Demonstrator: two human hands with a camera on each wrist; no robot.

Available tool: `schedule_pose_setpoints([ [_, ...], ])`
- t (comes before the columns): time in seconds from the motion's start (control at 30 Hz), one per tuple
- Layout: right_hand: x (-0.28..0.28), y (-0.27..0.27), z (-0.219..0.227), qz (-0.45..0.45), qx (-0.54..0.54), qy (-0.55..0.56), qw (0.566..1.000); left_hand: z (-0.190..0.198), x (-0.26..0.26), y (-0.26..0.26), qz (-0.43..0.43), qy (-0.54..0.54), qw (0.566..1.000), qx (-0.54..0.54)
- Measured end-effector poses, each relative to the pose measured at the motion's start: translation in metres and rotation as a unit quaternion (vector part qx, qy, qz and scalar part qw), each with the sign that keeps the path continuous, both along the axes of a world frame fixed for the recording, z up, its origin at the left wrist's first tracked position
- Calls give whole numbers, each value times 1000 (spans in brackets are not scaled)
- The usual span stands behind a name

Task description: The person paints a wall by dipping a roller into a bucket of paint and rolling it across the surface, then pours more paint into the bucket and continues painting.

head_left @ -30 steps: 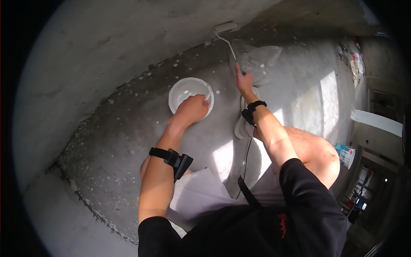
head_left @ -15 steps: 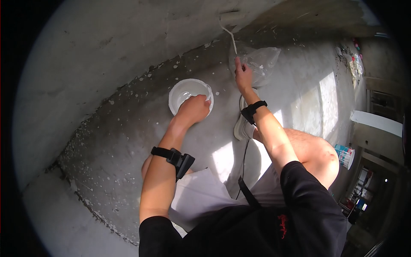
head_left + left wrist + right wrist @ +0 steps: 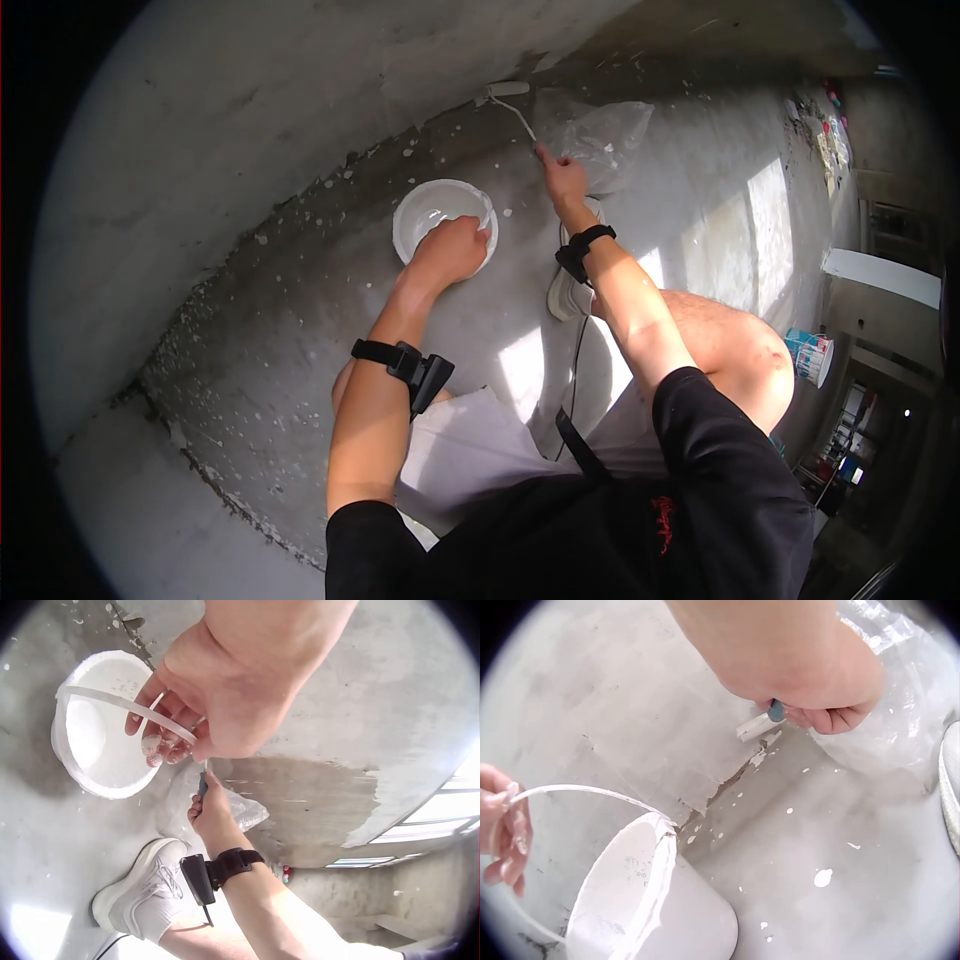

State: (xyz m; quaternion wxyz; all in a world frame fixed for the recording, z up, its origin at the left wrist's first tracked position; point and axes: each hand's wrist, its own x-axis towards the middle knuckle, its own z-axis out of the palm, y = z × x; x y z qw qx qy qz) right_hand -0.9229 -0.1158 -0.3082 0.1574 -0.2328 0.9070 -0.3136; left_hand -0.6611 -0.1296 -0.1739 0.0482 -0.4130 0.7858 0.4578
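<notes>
A paint-flecked concrete floor (image 3: 300, 340) carries one white bucket (image 3: 697, 911); a patchy wall (image 3: 220, 130) rises beyond it, and sunlight patches (image 3: 768, 235) lie to its right. The left grip (image 3: 452, 250) pinches the bucket's one handle (image 3: 120, 702); the right grip (image 3: 567, 182), right of the bucket, curls closed round one roller (image 3: 508, 89). One plastic bag (image 3: 612, 135) lies right of the bucket.

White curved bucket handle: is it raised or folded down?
Raised: the left hand grips the handle, which arches clear of the round white bucket's rim.
</notes>
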Motion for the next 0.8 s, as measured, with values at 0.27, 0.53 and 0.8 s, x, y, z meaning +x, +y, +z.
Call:
schedule_pose_setpoints([
  [0.27,-31,7,5,30,-13,41,999,8,1,2,-3,-10,1000,-6],
  [0.53,-84,7,37,87,-20,74,993,8,2,0,-11,-13,1000,-5],
  [0.8,-108,14,67,121,-70,60,988,2,-2,3,-5,-8,1000,-5],
])
